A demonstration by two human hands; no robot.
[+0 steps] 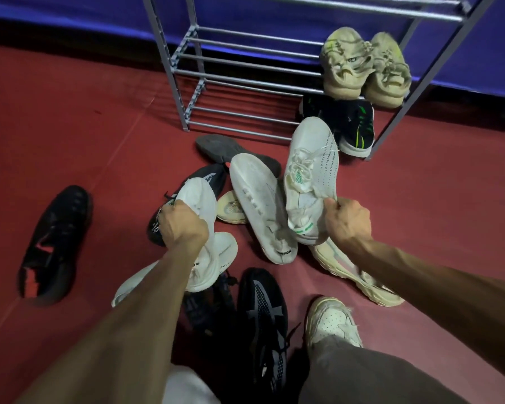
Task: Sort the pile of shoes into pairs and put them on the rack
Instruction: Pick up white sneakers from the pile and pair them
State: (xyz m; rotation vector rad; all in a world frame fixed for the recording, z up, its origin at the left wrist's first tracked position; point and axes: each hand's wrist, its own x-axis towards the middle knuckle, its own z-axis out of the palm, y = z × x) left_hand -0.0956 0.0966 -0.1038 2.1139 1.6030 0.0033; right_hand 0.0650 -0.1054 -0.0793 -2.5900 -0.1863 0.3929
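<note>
White knit sneakers point(311, 182) point(200, 225), one pinched in each hand point(347, 220) point(182, 225) before the grey metal rack point(245, 74), could slip, both grips being shallow.

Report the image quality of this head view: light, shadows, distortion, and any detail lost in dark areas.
Head view: dim, uneven light; the grey rack throws striped shadows on the red floor; wide-angle bending bows its posts outward; the black shoe at left loses detail in shadow; both forearms loom large and soft near the lower edge.
</note>
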